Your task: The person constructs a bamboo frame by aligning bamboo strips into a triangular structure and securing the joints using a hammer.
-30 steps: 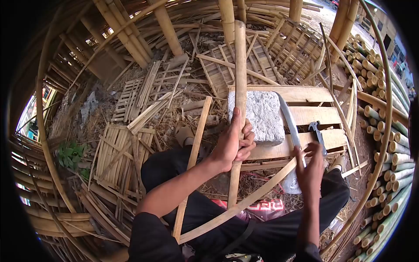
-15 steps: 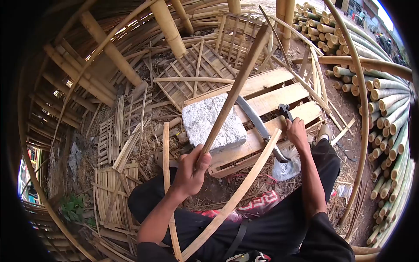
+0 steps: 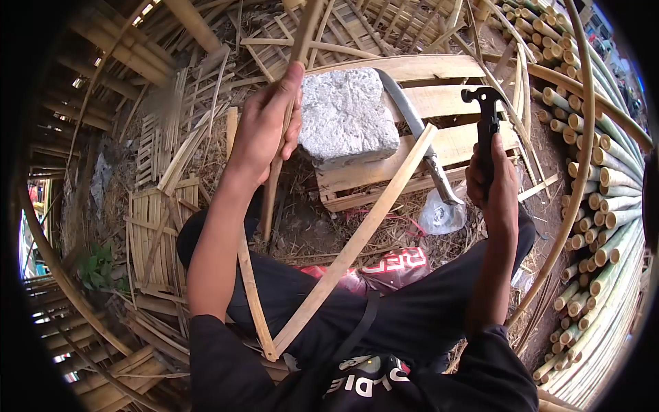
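Observation:
My left hand [image 3: 269,127] is closed around a long wooden stick [image 3: 302,42], which it holds nearly upright at the left edge of the pale stone block [image 3: 350,113]. In my right hand [image 3: 495,175] is a black claw hammer [image 3: 487,113], raised with its head up. A large curved blade [image 3: 405,103] with a metal handle lies on the slatted wooden board beside the block. Two bamboo strips, joined at a point over my lap, form a V; the wider bamboo strip [image 3: 357,240] leans toward the board, its upper end near the blade.
The slatted wooden board [image 3: 439,99] supports the block. A clear plastic bag [image 3: 441,213] lies near its front corner. Stacked bamboo poles [image 3: 618,178] fill the right side. Woven bamboo panels [image 3: 165,240] and loose strips cover the ground at left. A curved bamboo rod [image 3: 582,165] arcs along the right.
My right hand has lifted the hammer off the board and turned it upright. My left hand has moved up and forward with the stick, whose lower end now reaches down past the block.

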Demonstrator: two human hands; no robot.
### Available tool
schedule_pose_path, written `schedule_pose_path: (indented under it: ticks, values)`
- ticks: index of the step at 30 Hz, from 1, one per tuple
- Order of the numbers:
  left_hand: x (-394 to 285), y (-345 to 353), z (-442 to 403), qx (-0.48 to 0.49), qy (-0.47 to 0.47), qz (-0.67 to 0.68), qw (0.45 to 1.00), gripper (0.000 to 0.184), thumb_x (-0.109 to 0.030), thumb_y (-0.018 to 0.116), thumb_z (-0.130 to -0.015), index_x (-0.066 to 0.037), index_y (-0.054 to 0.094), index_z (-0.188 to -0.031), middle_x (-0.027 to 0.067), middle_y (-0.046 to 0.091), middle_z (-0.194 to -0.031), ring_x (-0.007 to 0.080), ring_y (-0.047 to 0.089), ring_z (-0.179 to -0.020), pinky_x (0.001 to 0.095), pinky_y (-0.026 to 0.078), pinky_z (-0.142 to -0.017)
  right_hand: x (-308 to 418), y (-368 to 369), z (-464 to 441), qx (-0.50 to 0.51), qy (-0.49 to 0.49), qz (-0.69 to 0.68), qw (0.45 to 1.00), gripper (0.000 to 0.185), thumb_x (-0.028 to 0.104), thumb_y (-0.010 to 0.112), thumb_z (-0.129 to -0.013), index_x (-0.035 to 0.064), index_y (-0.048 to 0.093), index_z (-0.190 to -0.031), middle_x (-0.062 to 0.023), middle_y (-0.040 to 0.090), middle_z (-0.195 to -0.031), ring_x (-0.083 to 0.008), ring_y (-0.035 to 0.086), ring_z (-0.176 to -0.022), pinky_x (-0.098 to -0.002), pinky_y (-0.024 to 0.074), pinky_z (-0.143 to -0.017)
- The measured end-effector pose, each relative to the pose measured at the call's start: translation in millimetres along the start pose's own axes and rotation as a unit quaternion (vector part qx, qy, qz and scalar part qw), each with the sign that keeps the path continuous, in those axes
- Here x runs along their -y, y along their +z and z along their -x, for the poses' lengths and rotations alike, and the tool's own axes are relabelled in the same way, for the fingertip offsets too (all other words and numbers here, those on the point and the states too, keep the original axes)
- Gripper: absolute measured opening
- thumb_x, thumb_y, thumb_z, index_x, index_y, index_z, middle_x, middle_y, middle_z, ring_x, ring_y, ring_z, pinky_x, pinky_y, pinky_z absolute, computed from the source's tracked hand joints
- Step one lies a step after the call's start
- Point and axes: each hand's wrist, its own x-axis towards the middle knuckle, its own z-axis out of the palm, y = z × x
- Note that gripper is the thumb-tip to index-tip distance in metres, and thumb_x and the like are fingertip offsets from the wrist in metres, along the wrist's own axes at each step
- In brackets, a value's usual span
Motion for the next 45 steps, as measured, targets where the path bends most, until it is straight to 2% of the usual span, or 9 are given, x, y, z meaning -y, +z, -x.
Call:
schedule_pose_path:
  ticks: [3, 6, 10, 21, 31, 35, 41, 43, 45]
  values:
    - [-4, -10, -1, -0.016, 0.006, 0.153, 0.988, 0.054, -0.058, 0.060, -0.096, -0.011, 0.050, -0.073, -0.0067, 0.039, -0.054, 0.0017, 0.034, -0.040, 0.0214, 0.024, -0.036, -26, 9, -9, 0.097, 0.046, -0.059, 0.992, 0.055, 0.061, 0.044, -0.102, 0.0094, 0.055, -0.088, 0.0042, 0.037, -0.054, -0.0088, 0.034, -0.040, -0.0254, 0.0243, -0.038]
    - [-8, -31, 10, -0.112, 0.195, -0.252, 0.941, 0.058, -0.060, 0.066, -0.091, -0.003, 0.062, -0.081, 0.0009, 0.053, -0.054, 0.0188, 0.055, -0.047, 0.0329, 0.043, -0.049, -29, 20, -6, 0.110, 0.085, -0.033, 0.990, 0.059, 0.061, 0.040, -0.102, 0.0089, 0.053, -0.078, 0.0017, 0.037, -0.053, -0.0110, 0.036, -0.040, -0.0274, 0.0272, -0.037]
    - [6, -66, 35, -0.031, 0.103, -0.533, 0.839, 0.063, -0.067, 0.069, -0.082, -0.004, 0.068, -0.088, 0.0195, 0.061, -0.062, 0.0379, 0.064, -0.066, 0.0446, 0.049, -0.064, -33, 20, -4, 0.131, 0.117, -0.023, 0.984, 0.060, 0.061, 0.041, -0.102, 0.0070, 0.052, -0.079, -0.0002, 0.041, -0.055, -0.0126, 0.040, -0.042, -0.0285, 0.0320, -0.039]
    - [57, -91, 49, 0.006, 0.046, -0.555, 0.831, 0.068, -0.074, 0.064, -0.081, -0.009, 0.075, -0.092, 0.0156, 0.063, -0.059, 0.0355, 0.070, -0.068, 0.0451, 0.055, -0.067, -50, 58, 3, 0.156, 0.107, 0.042, 0.981, 0.061, 0.065, 0.039, -0.102, 0.0074, 0.051, -0.086, 0.0005, 0.041, -0.056, -0.0124, 0.041, -0.045, -0.0289, 0.0334, -0.042]
    - [77, -95, 49, -0.048, 0.104, -0.553, 0.825, 0.071, -0.071, 0.070, -0.078, -0.004, 0.075, -0.102, 0.0217, 0.065, -0.070, 0.0397, 0.068, -0.079, 0.0471, 0.053, -0.075, -29, 80, 11, 0.031, -0.172, -0.054, 0.983, 0.065, 0.062, 0.026, -0.106, 0.0094, 0.050, -0.076, 0.0012, 0.040, -0.052, -0.0097, 0.035, -0.039, -0.0272, 0.0280, -0.038]
    - [84, -95, 48, -0.074, 0.128, -0.558, 0.817, 0.077, -0.073, 0.069, -0.076, -0.004, 0.075, -0.110, 0.0218, 0.068, -0.075, 0.0380, 0.070, -0.084, 0.0452, 0.053, -0.080, -43, 88, 3, 0.080, 0.075, 0.137, 0.984, 0.051, 0.059, 0.041, -0.104, 0.0147, 0.049, -0.081, 0.0050, 0.038, -0.054, -0.0069, 0.032, -0.043, -0.0255, 0.0198, -0.039]
    - [66, -90, 48, -0.009, 0.005, -0.549, 0.835, 0.081, -0.075, 0.066, -0.077, -0.005, 0.073, -0.116, 0.0215, 0.069, -0.102, 0.0372, 0.066, -0.102, 0.0456, 0.050, -0.090, -48, 90, 8, 0.066, -0.288, -0.132, 0.946, 0.054, 0.064, 0.036, -0.103, 0.0154, 0.049, -0.083, 0.0032, 0.034, -0.054, -0.0072, 0.028, -0.042, -0.0247, 0.0188, -0.039]
    - [77, -91, 51, -0.083, 0.097, -0.587, 0.799, 0.079, -0.074, 0.066, -0.078, -0.004, 0.074, -0.113, 0.0211, 0.070, -0.099, 0.0365, 0.066, -0.099, 0.0448, 0.050, -0.088, -40, 92, 8, 0.139, 0.147, 0.032, 0.979, 0.053, 0.061, 0.041, -0.103, 0.0132, 0.051, -0.082, 0.0053, 0.034, -0.054, -0.0074, 0.029, -0.042, -0.0246, 0.0179, -0.038]
    - [82, -98, 42, -0.076, 0.112, -0.564, 0.814, 0.077, -0.073, 0.067, -0.079, -0.004, 0.074, -0.111, 0.0205, 0.071, -0.097, 0.0351, 0.067, -0.097, 0.0441, 0.051, -0.086, -34, 78, 1, 0.048, 0.110, 0.053, 0.991, 0.052, 0.057, 0.041, -0.105, 0.0107, 0.056, -0.087, 0.0058, 0.036, -0.056, -0.0075, 0.029, -0.042, -0.0228, 0.0187, -0.038]
